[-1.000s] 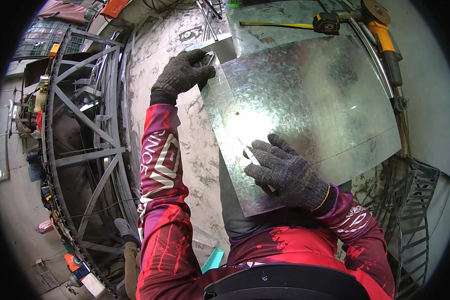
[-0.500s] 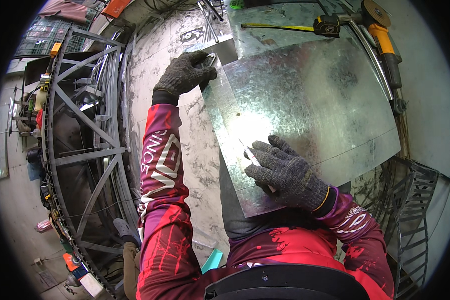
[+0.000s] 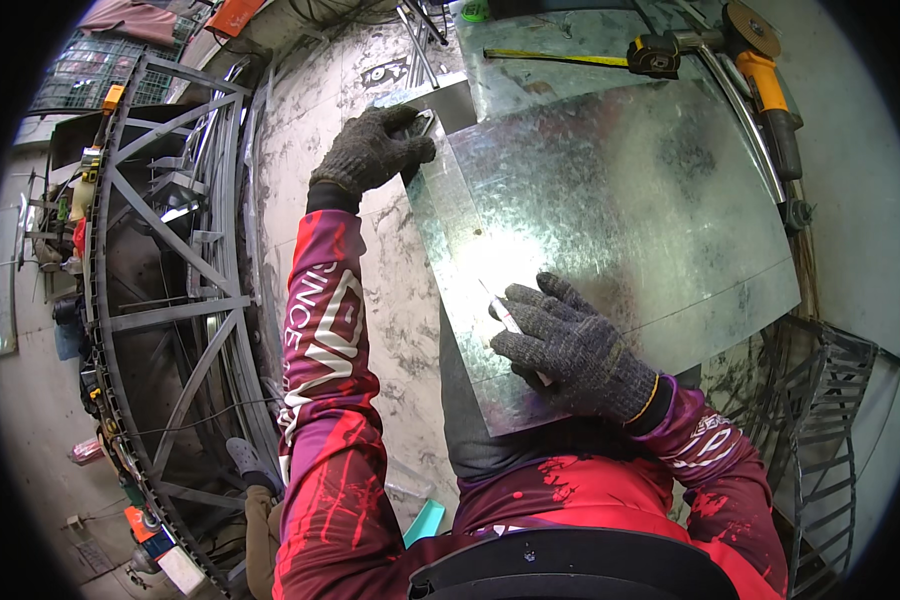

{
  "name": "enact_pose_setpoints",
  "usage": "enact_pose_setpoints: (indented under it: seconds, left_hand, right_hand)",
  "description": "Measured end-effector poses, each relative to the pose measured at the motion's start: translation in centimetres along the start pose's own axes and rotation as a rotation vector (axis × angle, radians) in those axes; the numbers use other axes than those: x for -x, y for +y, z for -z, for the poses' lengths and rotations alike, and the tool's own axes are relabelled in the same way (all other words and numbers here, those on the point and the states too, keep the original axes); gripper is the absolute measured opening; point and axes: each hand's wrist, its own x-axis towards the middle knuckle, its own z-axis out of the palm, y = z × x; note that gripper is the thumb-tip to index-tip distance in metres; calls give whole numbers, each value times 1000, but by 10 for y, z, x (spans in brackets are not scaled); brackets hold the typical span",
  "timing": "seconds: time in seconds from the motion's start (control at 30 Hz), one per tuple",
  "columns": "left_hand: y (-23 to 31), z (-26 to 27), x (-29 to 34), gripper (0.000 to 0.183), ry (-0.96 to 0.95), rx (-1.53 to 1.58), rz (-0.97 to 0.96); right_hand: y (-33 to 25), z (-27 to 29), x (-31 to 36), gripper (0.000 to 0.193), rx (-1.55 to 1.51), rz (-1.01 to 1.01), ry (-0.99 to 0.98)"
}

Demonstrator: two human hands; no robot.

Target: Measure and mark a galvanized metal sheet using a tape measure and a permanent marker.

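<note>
A large shiny sheet of galvanized metal (image 3: pixel 610 200) lies slanted in front of me, its near corner over my lap. My left hand (image 3: pixel 372 150), in a dark knit glove, is closed at the sheet's far left corner. A small silver-edged piece (image 3: pixel 425 122) shows between its thumb and fingers; its kind is hidden. In a matching glove, my right hand (image 3: pixel 580 350) grips a slim white pen (image 3: pixel 503 313), whose thin tip points up and left toward a bright glare on the sheet. Across the near part of the sheet runs a dark thin line.
Beyond the sheet lie a tape measure (image 3: pixel 654 53) with its yellow blade out and an orange angle grinder (image 3: pixel 765 85). A grey metal frame (image 3: pixel 180 310) with tools along it stands at left. Dark metal lattice (image 3: pixel 825 420) stands at right. Someone's shoe (image 3: pixel 252 462) shows lower left.
Almost nothing differs. My left hand has shifted very slightly, and my right hand with the pen keeps nearly the same place on the sheet.
</note>
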Motion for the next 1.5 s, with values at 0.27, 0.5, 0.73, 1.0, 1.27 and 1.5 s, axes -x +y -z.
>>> enact_pose_setpoints:
  seconds: [0.27, 0.5, 0.73, 1.0, 1.27, 1.5]
  left_hand:
    - [-11, -5, -2, 67, 89, -65, -47]
    - [-11, -6, -2, 68, 71, -3, -66]
    - [-11, -3, -1, 69, 67, -49, -56]
    - [-9, -8, -3, 63, 52, -6, -19]
    - [-4, -3, 0, 64, 51, -95, -114]
    - [-11, -7, -2, 61, 73, -41, -102]
  right_hand:
    - [-3, 2, -2, 43, -56, -40, -10]
    - [-6, 11, -3, 46, -176, -80, 29]
    - [5, 55, -20, 34, -642, -232, 101]
    - [81, 53, -111, 20, -335, -52, 595]
    - [98, 11, -123, 23, -75, -171, 434]
    - [100, 7, -130, 22, -76, -211, 428]
